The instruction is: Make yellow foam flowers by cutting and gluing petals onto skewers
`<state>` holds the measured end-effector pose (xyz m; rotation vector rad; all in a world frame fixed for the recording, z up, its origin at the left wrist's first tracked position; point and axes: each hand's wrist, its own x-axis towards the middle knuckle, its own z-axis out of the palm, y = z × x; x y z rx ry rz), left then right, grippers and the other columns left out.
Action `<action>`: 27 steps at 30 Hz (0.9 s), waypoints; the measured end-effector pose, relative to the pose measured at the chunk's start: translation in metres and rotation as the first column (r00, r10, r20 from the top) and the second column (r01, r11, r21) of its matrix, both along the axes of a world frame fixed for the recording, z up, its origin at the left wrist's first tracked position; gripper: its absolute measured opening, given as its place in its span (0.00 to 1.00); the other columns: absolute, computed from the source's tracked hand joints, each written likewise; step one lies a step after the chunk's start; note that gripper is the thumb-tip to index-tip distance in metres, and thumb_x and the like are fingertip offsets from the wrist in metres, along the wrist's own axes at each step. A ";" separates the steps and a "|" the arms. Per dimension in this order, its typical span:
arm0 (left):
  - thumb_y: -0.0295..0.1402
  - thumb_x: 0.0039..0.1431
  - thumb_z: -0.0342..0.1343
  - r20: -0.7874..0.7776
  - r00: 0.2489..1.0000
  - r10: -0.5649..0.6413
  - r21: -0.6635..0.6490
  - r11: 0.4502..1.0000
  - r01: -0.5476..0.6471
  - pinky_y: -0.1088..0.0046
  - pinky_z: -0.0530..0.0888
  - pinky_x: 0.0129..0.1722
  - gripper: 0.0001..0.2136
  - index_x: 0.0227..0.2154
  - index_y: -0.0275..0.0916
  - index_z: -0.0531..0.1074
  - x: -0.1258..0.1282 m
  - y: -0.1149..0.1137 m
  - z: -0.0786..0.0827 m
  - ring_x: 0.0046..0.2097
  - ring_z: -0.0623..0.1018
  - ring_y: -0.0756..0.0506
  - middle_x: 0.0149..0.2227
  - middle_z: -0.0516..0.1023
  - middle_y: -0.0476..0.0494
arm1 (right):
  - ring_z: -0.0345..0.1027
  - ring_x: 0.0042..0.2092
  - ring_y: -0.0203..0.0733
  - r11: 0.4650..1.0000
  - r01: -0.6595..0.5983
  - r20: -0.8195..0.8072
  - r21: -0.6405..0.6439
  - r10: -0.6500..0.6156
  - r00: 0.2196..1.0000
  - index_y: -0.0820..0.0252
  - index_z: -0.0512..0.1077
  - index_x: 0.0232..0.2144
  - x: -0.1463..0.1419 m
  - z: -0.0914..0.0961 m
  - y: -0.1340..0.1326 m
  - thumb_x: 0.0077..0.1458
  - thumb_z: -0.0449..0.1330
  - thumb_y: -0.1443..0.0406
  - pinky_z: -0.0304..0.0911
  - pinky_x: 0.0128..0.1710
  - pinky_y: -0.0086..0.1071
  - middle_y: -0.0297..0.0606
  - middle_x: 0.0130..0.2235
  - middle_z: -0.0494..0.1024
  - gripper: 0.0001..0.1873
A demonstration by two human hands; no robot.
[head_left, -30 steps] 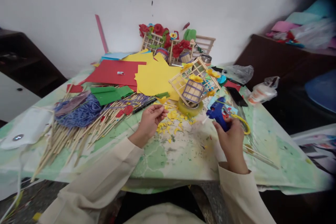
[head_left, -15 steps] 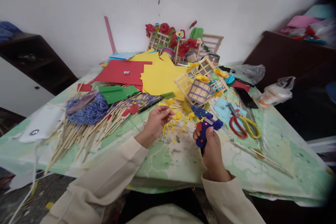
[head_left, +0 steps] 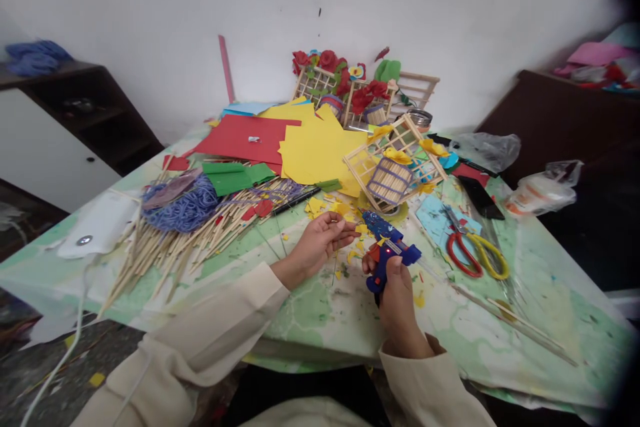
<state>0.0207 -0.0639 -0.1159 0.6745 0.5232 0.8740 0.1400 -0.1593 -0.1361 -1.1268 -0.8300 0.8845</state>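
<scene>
My right hand (head_left: 397, 300) is wrapped round the handle of a blue glue gun (head_left: 387, 257), which has a small red light lit on its side. The gun's nozzle points up and to the left. Close to the gun's front is my left hand (head_left: 323, 243), thumb and fingers pinched together; what they hold is too small to make out. A thin dark wire-like line shows below those fingers. Yellow paper scraps (head_left: 314, 207) lie under and around both hands. Just beyond the gun stands a wooden stick frame (head_left: 360, 160) with yellow paper flowers and a small stick basket.
Purple yarn (head_left: 183, 207) lies on a heap of wooden sticks (head_left: 150, 267) at left. Yellow sheets (head_left: 310, 153) and a red sheet (head_left: 235, 137) cover the back. Scissors (head_left: 463, 253), a dark phone (head_left: 480, 197) and a plastic-wrapped tub (head_left: 537, 193) lie right.
My left hand has moved right, towards the glue gun, and its fingers are now close to the front of it. My right hand still grips the gun. The view has shifted slightly left.
</scene>
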 end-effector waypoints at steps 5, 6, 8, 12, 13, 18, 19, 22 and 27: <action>0.29 0.50 0.61 0.014 0.999 0.033 -0.002 0.999 -0.033 0.77 0.75 0.37 0.11 0.33 0.36 0.64 -0.003 0.003 0.001 0.34 0.79 0.51 0.34 0.79 0.43 | 0.64 0.30 0.37 0.992 0.094 0.153 -0.088 -0.080 0.985 0.59 0.69 0.31 0.003 -0.001 -0.003 0.53 0.47 0.41 0.59 0.28 0.31 0.36 0.27 0.70 0.28; 0.29 0.51 0.61 -0.003 0.999 0.033 0.000 0.999 -0.033 0.78 0.75 0.36 0.10 0.33 0.35 0.64 -0.003 0.003 0.001 0.35 0.80 0.50 0.35 0.79 0.42 | 0.65 0.31 0.39 0.983 0.144 0.201 -0.116 -0.119 0.972 0.59 0.70 0.33 0.004 -0.002 -0.004 0.52 0.48 0.41 0.60 0.28 0.31 0.38 0.29 0.72 0.29; 0.29 0.52 0.60 -0.047 0.998 0.044 0.002 0.999 -0.044 0.79 0.74 0.34 0.10 0.33 0.35 0.64 -0.003 0.003 0.001 0.36 0.80 0.49 0.35 0.79 0.41 | 0.68 0.35 0.41 0.968 0.214 0.279 -0.130 -0.171 0.945 0.60 0.72 0.36 0.006 -0.002 -0.006 0.51 0.49 0.41 0.62 0.29 0.32 0.43 0.35 0.75 0.30; 0.29 0.52 0.59 -0.115 0.991 0.067 0.007 0.998 -0.066 0.81 0.74 0.30 0.08 0.32 0.34 0.65 -0.003 0.004 0.001 0.31 0.78 0.52 0.31 0.77 0.43 | 0.69 0.36 0.43 0.983 0.179 0.395 -0.040 -0.149 0.906 0.60 0.73 0.38 0.009 -0.005 -0.008 0.52 0.49 0.43 0.62 0.28 0.32 0.44 0.38 0.77 0.29; 0.29 0.52 0.60 -0.124 0.990 0.070 0.016 0.998 -0.068 0.81 0.73 0.29 0.08 0.32 0.34 0.65 -0.004 0.004 0.001 0.29 0.77 0.53 0.30 0.76 0.44 | 0.69 0.33 0.41 0.985 0.173 0.421 -0.027 -0.146 0.895 0.60 0.74 0.36 0.008 -0.006 -0.008 0.52 0.50 0.43 0.61 0.25 0.31 0.43 0.37 0.78 0.28; 0.31 0.49 0.62 -0.156 0.984 0.082 0.053 0.996 -0.075 0.83 0.71 0.25 0.11 0.31 0.33 0.67 -0.004 0.004 0.001 0.25 0.73 0.55 0.26 0.73 0.47 | 0.65 0.24 0.38 0.985 0.169 0.506 0.020 -0.156 0.848 0.61 0.74 0.31 0.006 -0.006 -0.008 0.51 0.51 0.43 0.57 0.19 0.30 0.41 0.29 0.77 0.28; 0.32 0.48 0.62 -0.163 0.983 0.083 0.057 0.996 -0.074 0.83 0.71 0.25 0.11 0.30 0.33 0.67 -0.005 0.004 0.001 0.25 0.73 0.55 0.26 0.73 0.48 | 0.66 0.25 0.39 0.984 0.175 0.518 0.034 -0.167 0.839 0.61 0.74 0.31 0.006 -0.006 -0.008 0.51 0.51 0.44 0.58 0.20 0.30 0.41 0.28 0.77 0.27; 0.33 0.46 0.64 -0.179 0.980 0.092 0.063 0.995 -0.082 0.84 0.69 0.24 0.12 0.30 0.33 0.67 -0.005 0.004 0.001 0.24 0.71 0.56 0.26 0.72 0.49 | 0.65 0.24 0.39 0.980 0.190 0.558 0.059 -0.190 0.808 0.61 0.72 0.29 0.009 -0.004 -0.008 0.52 0.51 0.45 0.57 0.20 0.30 0.39 0.26 0.75 0.25; 0.33 0.46 0.63 -0.182 0.977 0.107 0.076 0.993 -0.095 0.86 0.60 0.18 0.12 0.29 0.32 0.68 -0.005 0.005 0.001 0.21 0.65 0.59 0.25 0.71 0.49 | 0.66 0.28 0.40 0.987 0.128 0.667 0.100 -0.161 0.728 0.59 0.70 0.27 0.012 -0.006 -0.008 0.55 0.50 0.48 0.59 0.26 0.33 0.36 0.25 0.71 0.22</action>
